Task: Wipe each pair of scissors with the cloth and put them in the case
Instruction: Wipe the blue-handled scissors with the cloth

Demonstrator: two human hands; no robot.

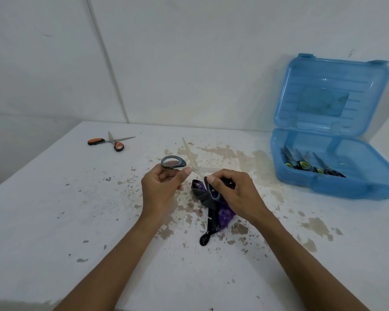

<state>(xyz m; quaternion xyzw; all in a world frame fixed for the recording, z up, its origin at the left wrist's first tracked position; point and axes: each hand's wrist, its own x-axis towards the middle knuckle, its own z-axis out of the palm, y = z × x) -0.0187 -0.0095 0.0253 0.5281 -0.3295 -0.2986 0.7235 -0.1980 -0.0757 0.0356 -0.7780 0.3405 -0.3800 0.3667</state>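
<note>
Grey-handled scissors (190, 157) are spread open above the table's middle. My left hand (161, 187) pinches one grey handle loop. My right hand (234, 194) grips the other handle loop together with the dark purple-and-black cloth (213, 212), which hangs down to the table. Orange-and-black scissors (111, 141) lie open at the far left of the table. The open blue plastic case (323, 187) stands at the right, its lid leaning on the wall, with several dark and green-handled scissors (310, 163) inside.
The white table (54, 209) has chipped, stained paint around the middle. White walls rise close behind it, and a thin pipe (108, 59) runs down the wall at the back left. The table's near edge is at the bottom left.
</note>
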